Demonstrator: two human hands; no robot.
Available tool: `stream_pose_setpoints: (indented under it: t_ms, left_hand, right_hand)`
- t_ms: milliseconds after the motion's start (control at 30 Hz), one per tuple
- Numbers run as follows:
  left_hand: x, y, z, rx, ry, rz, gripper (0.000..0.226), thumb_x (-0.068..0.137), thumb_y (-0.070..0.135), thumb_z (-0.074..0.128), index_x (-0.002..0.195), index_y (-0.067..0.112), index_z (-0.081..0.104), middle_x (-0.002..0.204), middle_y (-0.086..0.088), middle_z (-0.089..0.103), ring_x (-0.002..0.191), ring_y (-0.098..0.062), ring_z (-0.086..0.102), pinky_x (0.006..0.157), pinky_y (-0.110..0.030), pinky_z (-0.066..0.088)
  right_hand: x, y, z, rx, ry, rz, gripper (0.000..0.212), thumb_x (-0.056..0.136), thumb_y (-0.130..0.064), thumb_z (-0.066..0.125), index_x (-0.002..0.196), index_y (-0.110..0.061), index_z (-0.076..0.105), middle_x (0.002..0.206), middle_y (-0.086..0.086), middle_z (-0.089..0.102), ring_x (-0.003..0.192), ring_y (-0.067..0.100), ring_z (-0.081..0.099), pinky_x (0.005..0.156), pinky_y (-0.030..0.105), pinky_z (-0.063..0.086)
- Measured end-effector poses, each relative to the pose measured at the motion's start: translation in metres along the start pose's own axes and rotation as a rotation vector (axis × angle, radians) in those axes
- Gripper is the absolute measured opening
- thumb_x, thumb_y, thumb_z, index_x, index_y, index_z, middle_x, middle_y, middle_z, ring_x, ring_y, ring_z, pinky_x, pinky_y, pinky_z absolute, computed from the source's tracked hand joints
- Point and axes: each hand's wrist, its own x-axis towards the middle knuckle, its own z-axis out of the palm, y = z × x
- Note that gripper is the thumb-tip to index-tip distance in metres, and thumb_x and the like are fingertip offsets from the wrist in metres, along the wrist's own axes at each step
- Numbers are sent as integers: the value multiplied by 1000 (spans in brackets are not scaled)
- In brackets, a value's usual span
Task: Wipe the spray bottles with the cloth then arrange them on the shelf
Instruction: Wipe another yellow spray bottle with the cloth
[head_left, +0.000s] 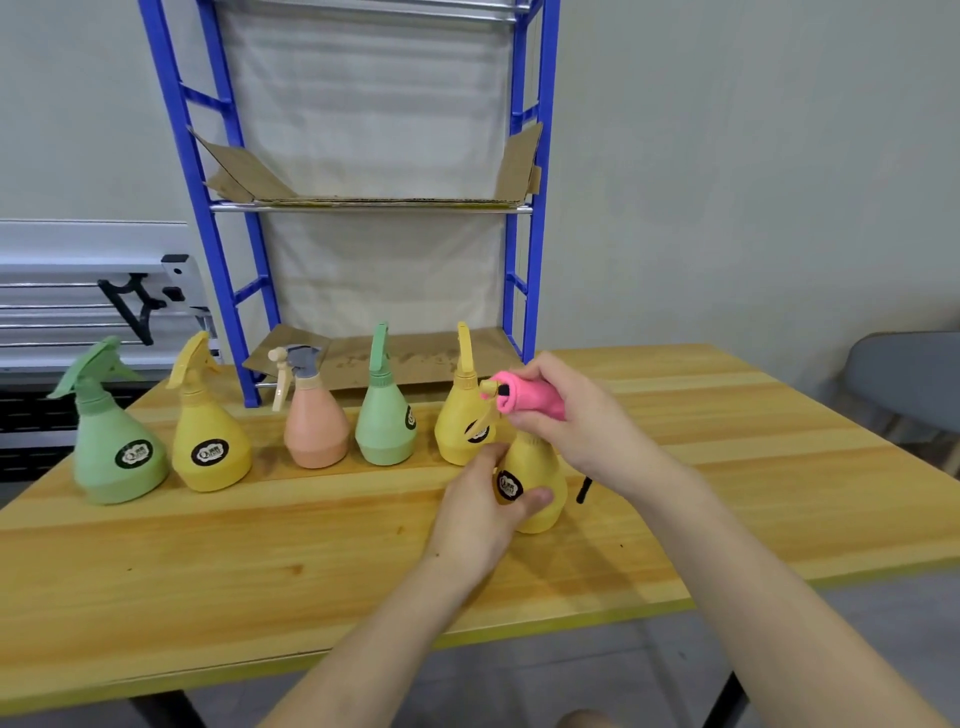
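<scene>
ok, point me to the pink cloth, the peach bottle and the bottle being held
pink cloth (537, 399), head view, middle of the bunched fabric
peach bottle (316, 434), head view, centre of its body
held yellow bottle (548, 470), head view, upper right of its body

A single wide-angle view from the person's head looks forward and down across the near edge of the bench (260, 561), close above the forearms, facing the blue shelf (218, 218) against the far wall, left of centre.
</scene>
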Motion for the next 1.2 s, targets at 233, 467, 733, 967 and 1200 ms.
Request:
stream_pose_setpoints:
  t_ms: [233,467,733,967,1200]
  left_hand:
    - [0,5,1,1,-7,-11,77,82,56,80,145,27,48,134,4,63,123,-16,58,98,-31,49]
    - [0,4,-3,-14,-29,-9,70,84,50,80,143,28,51,117,13,62,107,-7,58,84,-20,41]
    - [-4,4,-4,-15,-21,35,72,87,51,77,149,26,48,130,7,64,107,-1,51,87,-17,39]
    - [0,3,-1,2,-1,41,66,86,50,77,141,24,51,113,10,60,99,-7,51,81,-21,40]
    - [0,4,-3,12,-28,50,55,90,38,76,138,22,53,109,11,63,104,-11,60,78,-16,40]
  right_hand:
    - [7,7,9,17,135,13,18,91,-32,80,107,-29,72,87,-8,72,83,9,62,71,23,46]
    - [14,-3,20,-87,261,63,24,107,-43,57,94,-27,69,70,-18,61,72,2,60,69,14,41]
    - [0,7,-3,427,-38,99,40,110,-50,42,130,-32,71,137,-11,70,136,9,60,120,42,42]
    - [7,10,11,-6,131,-23,20,100,-22,71,120,-21,70,102,-8,74,94,11,64,82,28,47]
    - [9,6,20,22,241,26,24,107,-30,59,122,-17,73,109,-4,78,103,15,69,91,29,49]
